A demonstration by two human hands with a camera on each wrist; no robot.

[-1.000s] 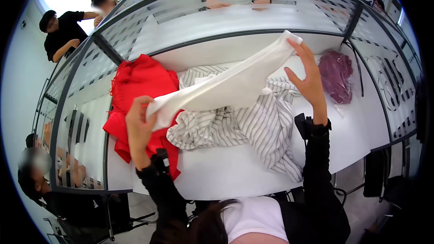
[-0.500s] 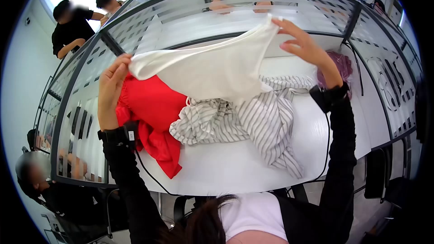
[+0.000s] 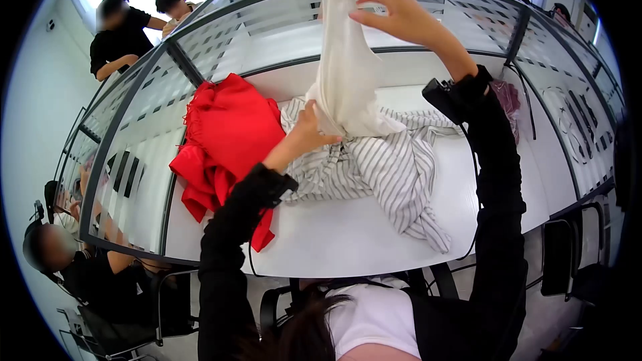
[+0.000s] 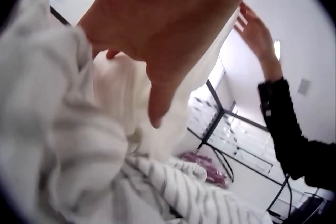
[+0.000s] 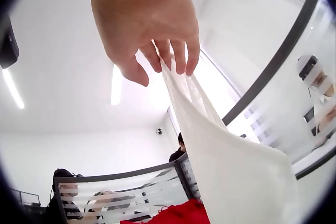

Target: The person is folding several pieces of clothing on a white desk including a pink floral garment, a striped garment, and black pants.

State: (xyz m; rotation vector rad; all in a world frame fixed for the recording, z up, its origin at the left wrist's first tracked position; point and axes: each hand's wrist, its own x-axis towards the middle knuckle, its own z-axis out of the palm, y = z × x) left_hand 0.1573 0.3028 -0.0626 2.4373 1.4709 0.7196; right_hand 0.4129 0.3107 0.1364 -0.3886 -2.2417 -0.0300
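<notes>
A white garment (image 3: 344, 67) hangs from the right hand (image 3: 401, 17), high over the far side of the desk; in the right wrist view the cloth runs up to the right hand's fingers (image 5: 178, 58), with the thumb apart from them. Lower down, the left hand (image 3: 304, 137) rests against the garment's left side, thumb spread away; its fingertips are partly hidden by cloth in the left wrist view. Beneath the garment lies a crumpled grey-and-white striped cloth (image 3: 394, 174), which fills the near part of the left wrist view (image 4: 79, 140).
A red cloth (image 3: 234, 127) lies heaped at the left of the white desk (image 3: 321, 244). At the far right is a purple item in clear plastic (image 3: 506, 100). A dark-framed partition (image 3: 301, 60) surrounds the desk; people are beyond it.
The white garment, earlier stretched sideways between both hands, now hangs nearly upright. My left hand has left its far-left end and moved right and down; my right hand has moved up and left.
</notes>
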